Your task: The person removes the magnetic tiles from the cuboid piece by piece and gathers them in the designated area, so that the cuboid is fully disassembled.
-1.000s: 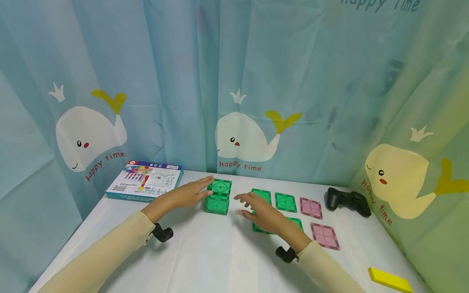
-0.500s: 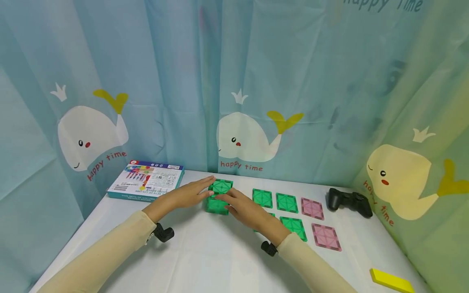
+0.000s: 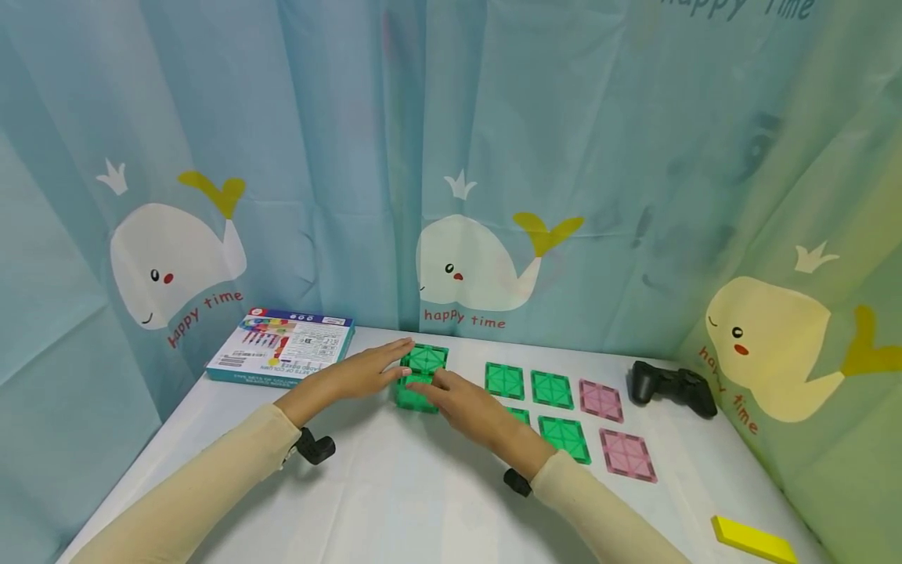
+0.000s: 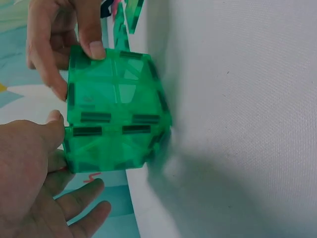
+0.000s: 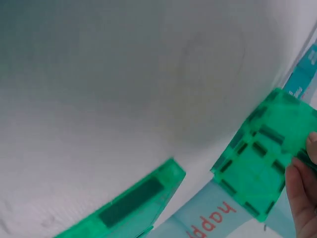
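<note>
Translucent green magnetic tiles [image 3: 417, 398] stand joined as a small boxy shape near the back of the table, with a square frame pattern on top. My left hand [image 3: 352, 374] is at its left side, thumb touching the edge and the other fingers stretched out loosely, as the left wrist view shows. From the right, my right hand [image 3: 465, 403] pinches a green tile [image 4: 116, 87] at its edge between thumb and fingers. The right wrist view shows the joined tiles [image 5: 252, 168] with right fingertips [image 5: 297, 183] at their side.
Right of the hands lie several flat green tiles [image 3: 551, 390] and two pink tiles [image 3: 627, 454]. A black game controller [image 3: 669, 386] sits at the back right, a yellow block [image 3: 752, 539] at the front right. A printed box [image 3: 282, 348] lies at the back left, before a curtain [image 3: 352, 157].
My right hand has moved left from above the flat green tiles to the joined tiles, and its fingers have closed on a tile's edge. The left hand has stayed in place.
</note>
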`<state>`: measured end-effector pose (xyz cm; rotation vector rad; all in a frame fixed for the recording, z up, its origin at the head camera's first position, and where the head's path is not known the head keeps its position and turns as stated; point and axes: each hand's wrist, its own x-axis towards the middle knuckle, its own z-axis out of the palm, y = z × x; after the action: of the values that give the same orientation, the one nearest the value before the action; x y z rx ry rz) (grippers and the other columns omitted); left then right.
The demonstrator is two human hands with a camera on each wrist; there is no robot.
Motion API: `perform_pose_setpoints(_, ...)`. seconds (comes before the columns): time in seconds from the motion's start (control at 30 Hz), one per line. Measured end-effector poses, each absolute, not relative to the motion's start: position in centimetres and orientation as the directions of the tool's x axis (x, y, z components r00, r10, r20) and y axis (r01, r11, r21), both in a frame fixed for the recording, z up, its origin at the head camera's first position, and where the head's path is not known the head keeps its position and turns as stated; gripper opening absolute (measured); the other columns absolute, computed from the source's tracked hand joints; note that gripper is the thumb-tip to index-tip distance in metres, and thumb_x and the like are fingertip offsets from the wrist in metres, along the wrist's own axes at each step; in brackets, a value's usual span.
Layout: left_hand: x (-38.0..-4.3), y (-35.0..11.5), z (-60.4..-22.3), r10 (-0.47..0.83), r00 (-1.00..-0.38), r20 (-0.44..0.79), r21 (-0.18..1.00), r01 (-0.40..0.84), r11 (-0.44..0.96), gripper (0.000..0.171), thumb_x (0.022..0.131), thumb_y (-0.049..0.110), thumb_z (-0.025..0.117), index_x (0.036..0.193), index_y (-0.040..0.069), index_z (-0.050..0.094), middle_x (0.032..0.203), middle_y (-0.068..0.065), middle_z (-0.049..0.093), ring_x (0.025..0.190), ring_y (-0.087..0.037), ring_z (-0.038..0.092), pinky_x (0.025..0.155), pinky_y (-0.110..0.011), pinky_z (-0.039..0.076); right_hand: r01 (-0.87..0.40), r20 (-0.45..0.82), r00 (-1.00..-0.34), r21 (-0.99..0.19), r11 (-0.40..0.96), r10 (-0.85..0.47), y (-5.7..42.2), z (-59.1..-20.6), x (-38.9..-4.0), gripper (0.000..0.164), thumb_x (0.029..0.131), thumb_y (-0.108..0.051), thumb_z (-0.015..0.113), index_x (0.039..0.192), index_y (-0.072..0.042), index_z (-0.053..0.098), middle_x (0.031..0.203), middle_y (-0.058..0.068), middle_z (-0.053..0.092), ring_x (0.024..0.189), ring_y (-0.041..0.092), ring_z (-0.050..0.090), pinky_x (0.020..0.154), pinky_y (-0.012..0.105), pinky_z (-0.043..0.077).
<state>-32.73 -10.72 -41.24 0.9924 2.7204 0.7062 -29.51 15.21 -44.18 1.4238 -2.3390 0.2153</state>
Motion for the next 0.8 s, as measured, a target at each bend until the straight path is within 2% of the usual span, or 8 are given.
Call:
perform_pose_setpoints(0.13, -32.6, -10.7, -41.0, 0.642, -0.767, 0.013, 0.477, 0.569, 0.670, 0.062, 0.116, 0.031, 0.044, 0.164, -0.003, 0.028, 0.173, -0.022, 0.024, 0.159, -0.040, 0.026, 0.128, -0.056, 0.027, -0.878, 0.408, -0.345, 0.176, 0.444, -0.845, 15.3, -44.2, -28.8, 0.058, 0.096, 0.009, 0.071, 0.146, -0.018, 0.063, 0.094, 0.001, 0.049, 0.079, 0.011, 0.043, 0.066, 0.020, 0.040)
perform_pose_setpoints(0.33, -32.7, -10.7, -41.1, 0.650, -0.760, 0.017, 0.484, 0.575, 0.659, 0.062, 0.116, 0.030, 0.045, 0.164, -0.005, 0.029, 0.172, -0.024, 0.025, 0.159, -0.040, 0.027, 0.128, -0.056, 0.027, -0.864, 0.418, -0.388, 0.146, 0.482, -0.821, 16.0, -44.2, -28.1, 0.063, 0.097, 0.009, 0.070, 0.151, -0.021, 0.058, 0.097, 0.000, 0.051, 0.083, 0.011, 0.047, 0.068, 0.020, 0.042)
perform_pose_setpoints(0.57, -32.5, -10.6, -40.8, 0.649, -0.761, 0.011, 0.493, 0.569, 0.658, 0.062, 0.115, 0.030, 0.046, 0.164, -0.005, 0.029, 0.172, -0.023, 0.023, 0.159, -0.040, 0.025, 0.129, -0.055, 0.025, -0.861, 0.431, -0.498, -0.140, 0.489, -0.752, 17.6, -42.6, -27.6, 0.053, 0.097, 0.003, 0.073, 0.144, -0.018, 0.064, 0.097, -0.002, 0.055, 0.079, 0.008, 0.052, 0.067, 0.016, 0.049)
perform_pose_setpoints(0.7, -32.6, -10.7, -40.9, 0.643, -0.766, 0.005, 0.492, 0.561, 0.665, 0.063, 0.116, 0.031, 0.045, 0.164, -0.004, 0.028, 0.173, -0.021, 0.022, 0.160, -0.039, 0.024, 0.129, -0.054, 0.024, -0.813, 0.372, -0.581, -0.310, 0.493, -0.724, 19.5, -41.5, -27.2, 0.049, 0.100, 0.000, 0.070, 0.145, -0.018, 0.062, 0.100, -0.002, 0.056, 0.076, 0.006, 0.053, 0.066, 0.018, 0.052)
perform_pose_setpoints(0.8, -32.5, -10.7, -40.9, 0.641, -0.768, 0.006, 0.494, 0.559, 0.666, 0.063, 0.116, 0.032, 0.044, 0.164, -0.004, 0.027, 0.174, -0.020, 0.022, 0.160, -0.039, 0.023, 0.129, -0.055, 0.024, -0.743, 0.290, -0.652, -0.431, 0.513, -0.700, 21.2, -40.8, -26.8, 0.049, 0.103, -0.001, 0.066, 0.148, -0.020, 0.060, 0.105, -0.001, 0.059, 0.084, 0.008, 0.059, 0.073, 0.023, 0.056)
